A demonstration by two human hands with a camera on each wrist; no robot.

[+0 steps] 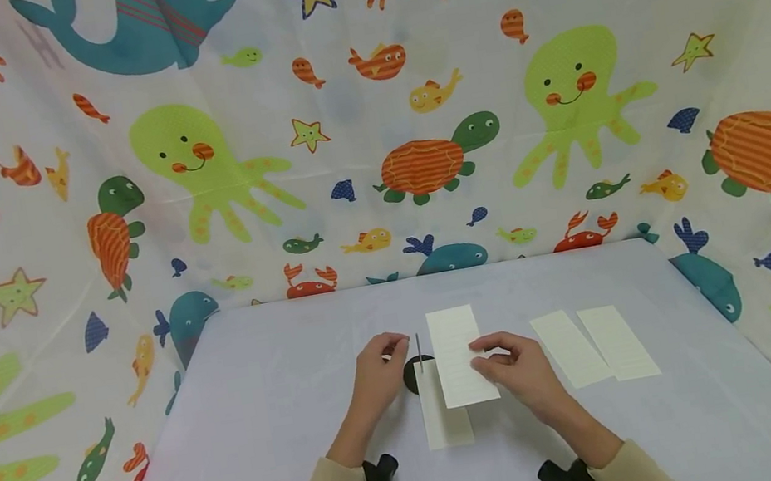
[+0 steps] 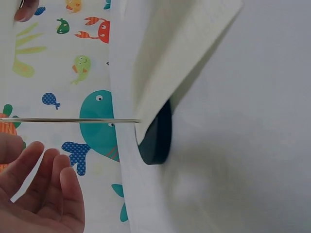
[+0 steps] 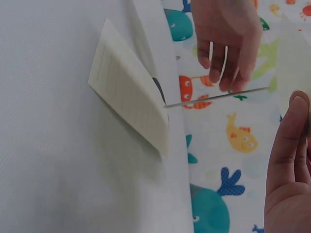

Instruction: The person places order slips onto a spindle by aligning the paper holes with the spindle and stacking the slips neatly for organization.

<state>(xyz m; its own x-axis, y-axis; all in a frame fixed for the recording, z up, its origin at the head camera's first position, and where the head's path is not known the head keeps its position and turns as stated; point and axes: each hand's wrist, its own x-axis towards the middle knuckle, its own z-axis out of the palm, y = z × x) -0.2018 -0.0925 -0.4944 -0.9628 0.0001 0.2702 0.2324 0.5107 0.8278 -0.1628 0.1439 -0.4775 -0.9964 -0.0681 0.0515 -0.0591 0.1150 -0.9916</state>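
A bill spike stands on the white table, with a round black base [image 1: 410,376] and a thin upright metal rod [image 2: 58,120]. One lined paper slip [image 3: 124,80] is pierced by the rod and slopes down from the base toward the person. My right hand [image 1: 523,370] pinches another lined paper slip [image 1: 459,357] by its right edge, raised beside the rod and apart from it. Left of the rod, my left hand [image 1: 379,369] is held up with bent, relaxed fingers [image 2: 43,174]. Nothing shows in that hand, and it appears apart from the rod.
Two more lined slips lie side by side at the right, a nearer one [image 1: 571,347] and a farther one [image 1: 618,342]. The white tabletop [image 1: 266,394] reaches back to a curtain [image 1: 356,245] printed with sea animals. Black wrist cameras [image 1: 565,478] sit on both wrists.
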